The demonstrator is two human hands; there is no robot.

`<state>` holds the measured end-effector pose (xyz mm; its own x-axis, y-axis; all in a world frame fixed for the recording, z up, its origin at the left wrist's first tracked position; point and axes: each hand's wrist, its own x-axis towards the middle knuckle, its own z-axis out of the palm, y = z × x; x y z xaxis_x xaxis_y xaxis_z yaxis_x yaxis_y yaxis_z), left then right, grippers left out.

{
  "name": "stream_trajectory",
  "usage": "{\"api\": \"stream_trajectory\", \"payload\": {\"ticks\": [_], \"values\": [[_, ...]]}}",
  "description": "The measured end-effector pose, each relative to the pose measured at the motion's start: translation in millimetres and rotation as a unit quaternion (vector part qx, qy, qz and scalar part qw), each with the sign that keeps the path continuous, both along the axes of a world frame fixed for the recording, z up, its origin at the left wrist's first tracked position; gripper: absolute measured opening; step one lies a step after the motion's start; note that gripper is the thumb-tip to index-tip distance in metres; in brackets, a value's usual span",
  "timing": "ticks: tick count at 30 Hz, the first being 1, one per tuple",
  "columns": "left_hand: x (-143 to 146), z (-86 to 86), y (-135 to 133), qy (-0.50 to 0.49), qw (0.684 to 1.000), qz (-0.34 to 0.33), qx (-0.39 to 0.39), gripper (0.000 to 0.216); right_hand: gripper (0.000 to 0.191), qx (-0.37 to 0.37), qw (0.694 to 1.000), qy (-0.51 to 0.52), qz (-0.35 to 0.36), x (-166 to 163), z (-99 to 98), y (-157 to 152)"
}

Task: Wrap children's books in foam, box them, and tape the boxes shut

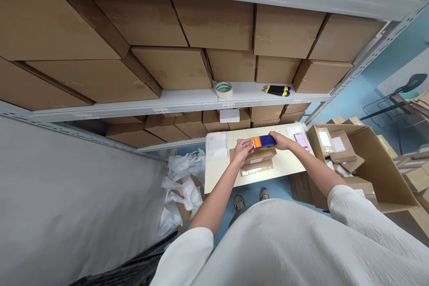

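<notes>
A flat blue item with an orange end (pixel 264 142) is held level above the table; its exact kind is not clear. My right hand (pixel 280 140) is closed around its blue right end. At the orange left end, the fingers of my left hand (pixel 244 149) pinch its edge. Directly beneath lies a small brown cardboard box (pixel 259 158), with a white label on its side and shiny clear tape along its front part. My hands and the item partly cover the box. Both rest on a cream table (pixel 219 176).
A phone (pixel 302 142) lies at the table's right, white sheets (pixel 217 145) at its left. A large carton (pixel 378 165) of parcels stands right. White plastic bags (pixel 184 187) lie on the floor. The shelf (pixel 187 97) ahead bears boxes, a tape roll (pixel 224 90) and yellow-black cutters (pixel 277 90).
</notes>
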<state>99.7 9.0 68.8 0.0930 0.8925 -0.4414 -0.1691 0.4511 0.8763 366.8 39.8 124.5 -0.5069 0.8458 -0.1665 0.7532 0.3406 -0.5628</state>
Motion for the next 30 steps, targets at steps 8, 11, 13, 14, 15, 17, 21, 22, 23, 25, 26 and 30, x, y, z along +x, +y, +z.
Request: {"api": "stream_trajectory", "payload": {"ticks": [8,11,13,14,15,17,21,22,23,25,26,30], "values": [[5,-6.3,5,-0.004,1.0,0.025,-0.008,0.032,0.035,-0.005,1.0,0.002,-0.003,1,0.4,0],[6,-7.4,7,0.014,1.0,0.027,-0.008,0.033,0.035,-0.001,1.0,0.003,-0.002,1,0.2,-1],[8,-7.6,8,0.04,0.999,0.031,-0.01,0.032,0.035,0.001,1.0,0.004,0.001,2,0.4,-1],[9,-7.6,9,0.056,0.998,0.034,-0.01,0.032,0.035,0.003,1.0,0.005,0.004,2,0.7,-1],[9,-7.7,10,0.073,0.997,0.038,-0.01,0.032,0.035,0.005,1.0,0.005,0.008,1,1.1,-1],[11,-8.0,12,0.103,0.994,0.042,-0.004,0.033,0.035,0.009,1.0,0.005,0.015,0,2.1,-1],[12,-10.7,14,0.135,0.99,0.042,-0.001,0.043,0.033,0.01,1.0,0.002,0.024,-2,5.0,1],[12,-11.5,15,0.141,0.989,0.042,0.0,0.045,0.033,0.009,1.0,0.001,0.027,-3,5.8,1],[12,-12.2,15,0.149,0.988,0.042,0.005,0.047,0.033,0.008,1.0,0.001,0.029,-4,6.6,1],[10,-12.5,16,0.17,0.984,0.04,0.021,0.048,0.033,0.007,0.999,-0.002,0.036,-6,8.0,1],[8,-11.9,16,0.181,0.982,0.038,0.028,0.048,0.033,0.007,0.999,-0.004,0.042,-7,8.8,0],[2,-6.4,20,0.212,0.976,0.036,0.036,0.048,0.036,0.004,0.998,-0.027,0.061,-12,12.5,1]]}}
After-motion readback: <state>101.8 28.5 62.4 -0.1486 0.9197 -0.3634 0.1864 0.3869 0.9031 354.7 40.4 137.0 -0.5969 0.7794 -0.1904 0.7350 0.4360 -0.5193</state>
